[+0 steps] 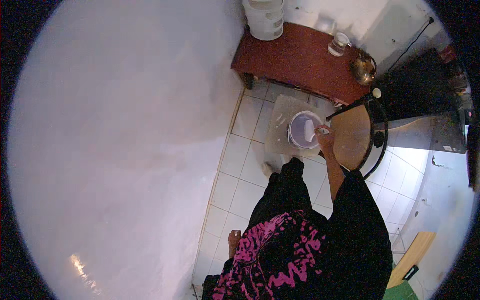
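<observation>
My right hand is closed on a white tool that looks like a paint roller, held over the mouth of a white bucket. Pale liquid shows inside the bucket, and I cannot tell whether the tool touches it. Under the bucket lies a spotted, greyish sheet on the tiles. My left hand hangs low beside my body, near the wall, with its fingers curled. What it may hold is hidden.
A brown-seated chair with a black frame stands right of the bucket. Behind is a reddish-brown table bearing white stacked containers, a glass jug and a metal kettle. A long white wall runs along my left.
</observation>
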The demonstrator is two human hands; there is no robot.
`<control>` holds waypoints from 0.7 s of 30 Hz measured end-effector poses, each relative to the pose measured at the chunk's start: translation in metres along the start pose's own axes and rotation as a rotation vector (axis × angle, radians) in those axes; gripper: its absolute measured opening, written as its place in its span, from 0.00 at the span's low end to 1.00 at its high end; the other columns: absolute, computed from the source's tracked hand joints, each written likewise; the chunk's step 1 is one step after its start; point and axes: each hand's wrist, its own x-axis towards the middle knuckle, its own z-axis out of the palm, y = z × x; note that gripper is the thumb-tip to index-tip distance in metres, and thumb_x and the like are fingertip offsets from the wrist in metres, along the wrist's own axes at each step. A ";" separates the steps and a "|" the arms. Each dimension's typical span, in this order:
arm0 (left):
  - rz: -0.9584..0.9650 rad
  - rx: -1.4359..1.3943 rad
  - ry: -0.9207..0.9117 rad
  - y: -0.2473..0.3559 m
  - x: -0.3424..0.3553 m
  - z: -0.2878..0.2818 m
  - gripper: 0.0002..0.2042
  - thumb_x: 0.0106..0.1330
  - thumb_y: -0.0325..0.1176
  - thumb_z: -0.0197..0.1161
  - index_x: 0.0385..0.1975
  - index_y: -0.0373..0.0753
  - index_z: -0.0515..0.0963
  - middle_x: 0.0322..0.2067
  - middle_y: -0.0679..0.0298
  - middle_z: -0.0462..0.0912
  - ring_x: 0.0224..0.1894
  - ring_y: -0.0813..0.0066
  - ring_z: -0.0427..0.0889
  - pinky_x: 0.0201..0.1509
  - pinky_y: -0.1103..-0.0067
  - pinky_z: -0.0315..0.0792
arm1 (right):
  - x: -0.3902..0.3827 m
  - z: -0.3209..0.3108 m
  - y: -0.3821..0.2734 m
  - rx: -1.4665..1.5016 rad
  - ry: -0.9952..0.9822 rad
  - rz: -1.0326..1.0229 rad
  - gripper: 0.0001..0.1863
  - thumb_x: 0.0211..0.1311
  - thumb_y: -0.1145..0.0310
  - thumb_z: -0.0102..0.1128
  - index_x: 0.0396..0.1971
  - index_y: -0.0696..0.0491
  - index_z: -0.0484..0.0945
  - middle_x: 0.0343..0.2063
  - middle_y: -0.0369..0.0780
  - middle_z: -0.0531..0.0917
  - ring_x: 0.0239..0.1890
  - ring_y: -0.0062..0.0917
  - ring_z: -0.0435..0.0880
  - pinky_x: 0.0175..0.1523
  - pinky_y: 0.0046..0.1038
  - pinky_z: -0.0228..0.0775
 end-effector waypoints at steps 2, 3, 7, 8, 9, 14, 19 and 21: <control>-0.025 -0.046 -0.002 -0.009 0.001 0.005 0.11 0.56 0.31 0.55 0.40 0.40 0.73 0.35 0.54 0.76 0.39 0.55 0.75 0.41 0.63 0.70 | 0.004 -0.002 0.002 0.298 0.014 0.139 0.06 0.49 0.73 0.64 0.29 0.55 0.80 0.26 0.36 0.80 0.26 0.20 0.78 0.33 0.25 0.71; -0.022 -0.062 0.011 -0.015 0.004 0.007 0.11 0.56 0.31 0.55 0.40 0.40 0.73 0.35 0.54 0.76 0.39 0.55 0.75 0.41 0.63 0.70 | 0.005 -0.004 0.002 0.514 0.050 0.288 0.06 0.49 0.73 0.64 0.29 0.55 0.80 0.26 0.36 0.80 0.26 0.21 0.78 0.33 0.25 0.71; 0.014 -0.132 0.084 -0.030 0.022 0.017 0.11 0.57 0.31 0.55 0.39 0.39 0.73 0.35 0.54 0.76 0.39 0.56 0.75 0.41 0.63 0.70 | 0.002 -0.011 0.000 0.674 0.066 0.368 0.06 0.51 0.72 0.64 0.29 0.56 0.78 0.26 0.36 0.80 0.23 0.21 0.77 0.30 0.23 0.70; 0.029 -0.163 0.106 -0.032 0.031 0.018 0.10 0.57 0.31 0.54 0.39 0.39 0.73 0.35 0.54 0.76 0.39 0.56 0.75 0.41 0.63 0.70 | -0.001 -0.014 0.002 0.606 0.101 0.382 0.07 0.52 0.71 0.64 0.30 0.56 0.77 0.25 0.36 0.79 0.22 0.21 0.76 0.29 0.22 0.69; 0.051 -0.200 0.139 -0.032 0.042 0.017 0.10 0.57 0.30 0.54 0.39 0.39 0.73 0.35 0.54 0.76 0.39 0.56 0.75 0.41 0.63 0.70 | -0.003 -0.017 0.004 0.539 0.137 0.393 0.08 0.53 0.70 0.63 0.30 0.57 0.76 0.25 0.35 0.79 0.21 0.21 0.76 0.27 0.21 0.68; -0.044 -0.231 0.039 0.012 0.136 -0.010 0.09 0.62 0.30 0.49 0.39 0.36 0.74 0.38 0.52 0.77 0.43 0.56 0.74 0.47 0.66 0.70 | -0.008 -0.037 0.030 0.737 0.162 0.303 0.16 0.58 0.69 0.57 0.45 0.55 0.65 0.32 0.40 0.78 0.25 0.23 0.77 0.35 0.24 0.70; -0.261 -0.988 -0.312 0.166 0.254 -0.059 0.19 0.65 0.47 0.46 0.48 0.42 0.73 0.46 0.64 0.76 0.48 0.71 0.74 0.52 0.71 0.65 | 0.002 -0.073 0.028 0.435 0.004 0.373 0.08 0.59 0.66 0.55 0.26 0.52 0.70 0.18 0.37 0.74 0.18 0.23 0.72 0.32 0.26 0.69; -0.158 -1.161 -0.457 0.248 0.290 -0.072 0.23 0.64 0.52 0.47 0.53 0.44 0.69 0.49 0.64 0.75 0.53 0.68 0.72 0.52 0.65 0.66 | 0.004 -0.087 0.006 0.253 -0.022 0.290 0.11 0.59 0.64 0.55 0.20 0.52 0.73 0.13 0.35 0.74 0.17 0.23 0.71 0.33 0.27 0.70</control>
